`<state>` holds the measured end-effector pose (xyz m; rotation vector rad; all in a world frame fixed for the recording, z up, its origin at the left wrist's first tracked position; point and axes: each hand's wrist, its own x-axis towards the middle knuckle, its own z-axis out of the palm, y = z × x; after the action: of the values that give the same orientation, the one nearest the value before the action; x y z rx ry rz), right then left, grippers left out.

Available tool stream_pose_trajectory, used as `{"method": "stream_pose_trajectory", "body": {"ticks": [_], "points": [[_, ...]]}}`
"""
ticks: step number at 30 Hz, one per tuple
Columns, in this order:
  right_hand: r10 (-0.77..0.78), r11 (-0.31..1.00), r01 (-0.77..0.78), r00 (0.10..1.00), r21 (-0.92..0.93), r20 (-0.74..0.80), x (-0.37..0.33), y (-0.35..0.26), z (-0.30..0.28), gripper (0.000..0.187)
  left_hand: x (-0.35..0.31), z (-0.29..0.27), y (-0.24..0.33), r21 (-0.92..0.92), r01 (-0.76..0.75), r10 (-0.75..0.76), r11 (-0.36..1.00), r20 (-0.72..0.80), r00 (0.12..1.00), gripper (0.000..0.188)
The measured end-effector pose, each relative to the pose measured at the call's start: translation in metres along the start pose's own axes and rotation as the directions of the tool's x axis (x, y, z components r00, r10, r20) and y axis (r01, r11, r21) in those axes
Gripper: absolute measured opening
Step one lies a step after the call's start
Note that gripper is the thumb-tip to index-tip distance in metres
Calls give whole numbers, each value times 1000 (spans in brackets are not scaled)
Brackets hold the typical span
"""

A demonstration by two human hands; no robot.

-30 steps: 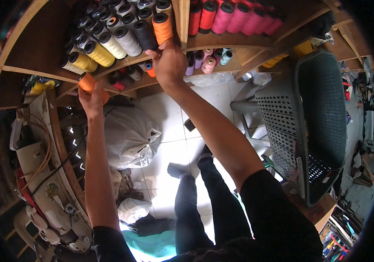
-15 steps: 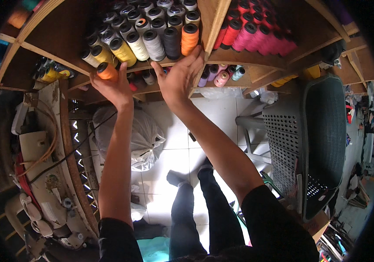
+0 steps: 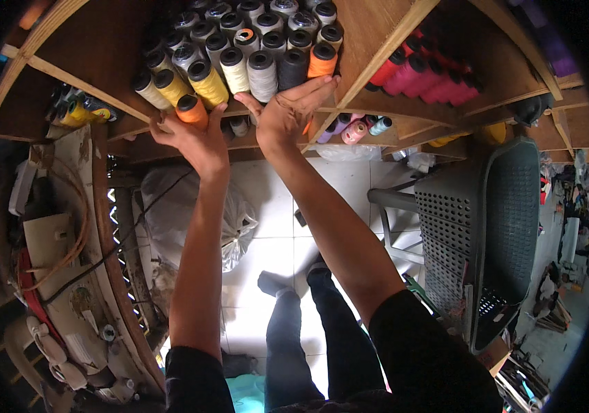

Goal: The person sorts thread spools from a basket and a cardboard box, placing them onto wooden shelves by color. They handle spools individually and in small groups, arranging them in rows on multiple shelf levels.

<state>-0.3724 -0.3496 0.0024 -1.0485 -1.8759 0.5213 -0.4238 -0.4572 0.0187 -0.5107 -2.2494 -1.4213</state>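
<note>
Many thread spools in grey, cream, yellow, black and orange stand packed in a wooden shelf compartment, among them a yellow spool (image 3: 208, 85), a grey spool (image 3: 263, 77) and a black spool (image 3: 293, 70). My left hand (image 3: 195, 146) grips an orange thread spool (image 3: 190, 113) at the front left, thumb and fingers on either side. My right hand (image 3: 287, 117) lies with outstretched fingers along the front row's lower part, its fingertips under another orange spool (image 3: 322, 60) and its thumb pointing toward a cream spool (image 3: 234, 65).
Red and pink spools (image 3: 415, 72) fill the compartment to the right. Below are smaller purple and pink spools (image 3: 354, 131). A grey plastic chair (image 3: 446, 213) stands at the right, a sewing machine (image 3: 67, 275) at the left. A tied plastic bag (image 3: 177, 213) lies on the tiled floor.
The view has shifted slightly, with the shelf and spools now further right. My left hand still holds the orange spool; my right hand's fingers have slid lower along the front row.
</note>
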Motion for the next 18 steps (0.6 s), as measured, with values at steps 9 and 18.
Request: {"method": "stream_pose_trajectory", "body": {"ticks": [9,18], "points": [[-7,985,-8,996,-171,-88,-13,5,11,157,2,-1,-13,-1,-24,24,1000,111,994,70],[-12,977,10,1000,-212,-6,-10,4,11,154,11,-2,-16,4,52,-52,999,139,989,78]]}}
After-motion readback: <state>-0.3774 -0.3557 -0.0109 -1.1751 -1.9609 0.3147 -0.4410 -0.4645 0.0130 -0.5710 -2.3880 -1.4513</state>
